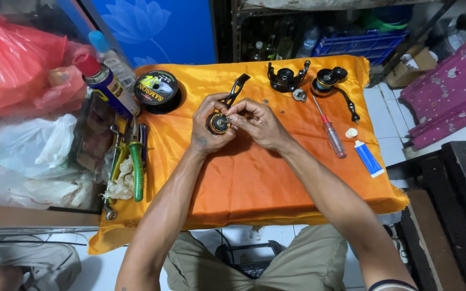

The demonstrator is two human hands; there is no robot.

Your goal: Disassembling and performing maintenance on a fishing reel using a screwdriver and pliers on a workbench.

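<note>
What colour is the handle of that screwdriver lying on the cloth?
The screwdriver has a clear handle with a red band near the shaft, seen best in the head view.

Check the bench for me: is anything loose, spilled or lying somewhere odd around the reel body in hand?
No spill shows. Two tiny loose parts lie bare on the orange cloth beside the right hand, easy to lose. The small white cap sits apart from the blue-and-white tube. The left hand holds the reel body.

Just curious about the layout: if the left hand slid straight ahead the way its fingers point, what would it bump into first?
Probably the black reel frame on the orange cloth. The left hand points up and slightly right, holding a round reel part; depth is hard to judge.
</note>
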